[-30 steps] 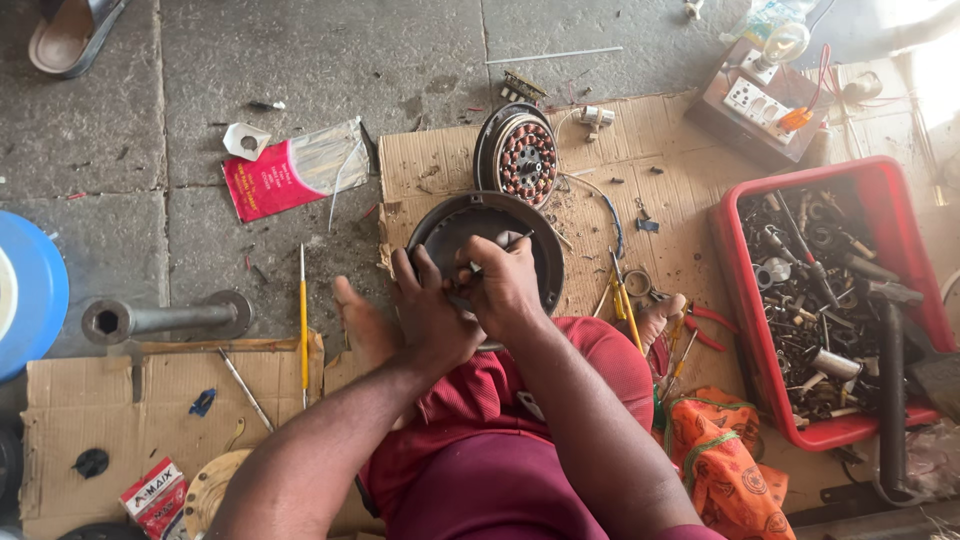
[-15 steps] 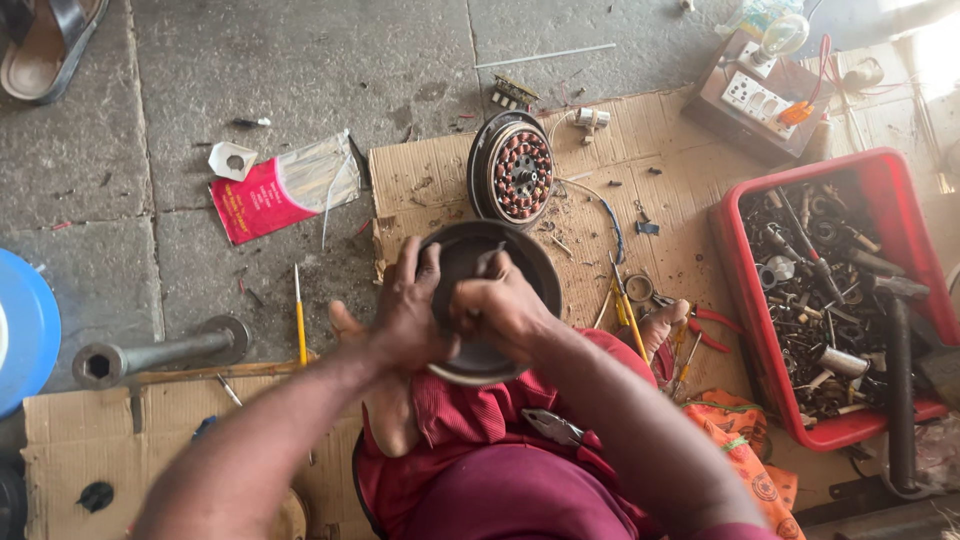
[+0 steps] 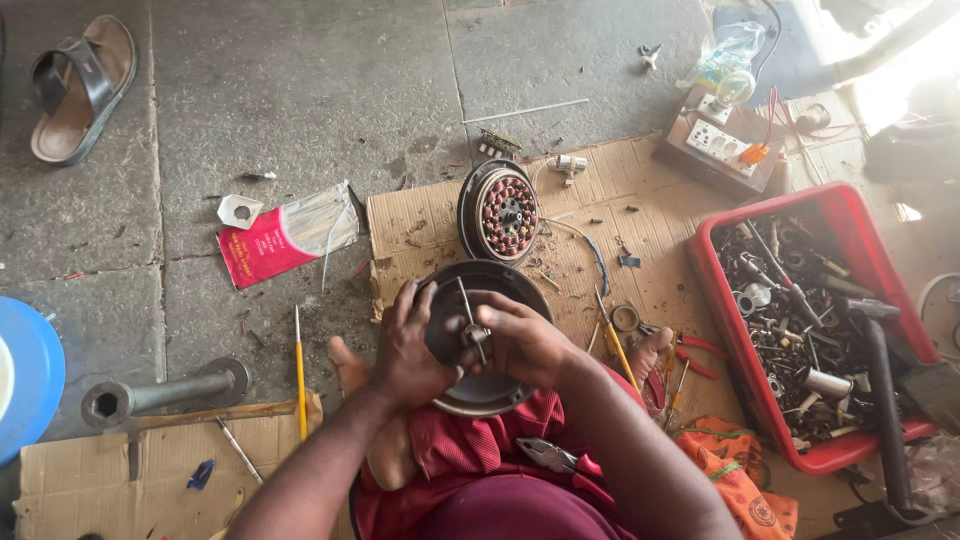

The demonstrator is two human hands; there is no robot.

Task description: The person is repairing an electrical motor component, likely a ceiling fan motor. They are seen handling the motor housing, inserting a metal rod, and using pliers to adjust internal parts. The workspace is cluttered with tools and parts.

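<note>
Both hands on the round dark metal motor cover (image 3: 487,345) in the lap: left hand (image 3: 408,345) grips its rim, right hand (image 3: 515,340) pinches a thin screwdriver (image 3: 468,318) at centre. The copper-wound stator (image 3: 503,210) lies apart just beyond, so the motor looks far from reassembled.

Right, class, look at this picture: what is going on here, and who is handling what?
A person sits on the floor with a round dark metal cover propped on their lap. The left hand grips its left edge, while the right hand holds a thin metal rod at the cover's middle. Just beyond it, a wound motor core lies on a sheet of cardboard. A red crate of tools and parts stands to the right, and a yellow-handled screwdriver lies nearby.
</note>
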